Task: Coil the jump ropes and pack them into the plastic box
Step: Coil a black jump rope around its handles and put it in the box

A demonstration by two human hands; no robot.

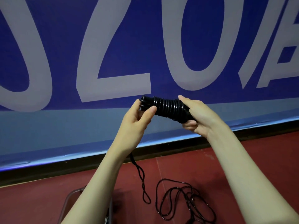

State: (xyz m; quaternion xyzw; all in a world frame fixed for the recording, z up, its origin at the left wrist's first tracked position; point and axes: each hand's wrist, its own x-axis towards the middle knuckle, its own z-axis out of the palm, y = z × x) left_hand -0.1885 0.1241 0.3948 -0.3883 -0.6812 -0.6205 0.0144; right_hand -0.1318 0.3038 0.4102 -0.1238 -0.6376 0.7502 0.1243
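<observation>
Coiled rope held up before the banner

Above the red floor point(226, 167), both hands hold a black coiled jump rope point(168, 108): left hand point(137, 120) pinches its end, right hand point(197, 115) wraps its other end. Another loose rope point(182, 201) lies below, beside the clear plastic box point(68, 201)

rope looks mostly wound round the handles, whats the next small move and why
Probably tuck the hanging tail under the last wraps. The wound bundle is gripped by the right hand, the left hand pinches its free end, and a short doubled tail dangles below. Another loose rope lies on the red floor.
</observation>
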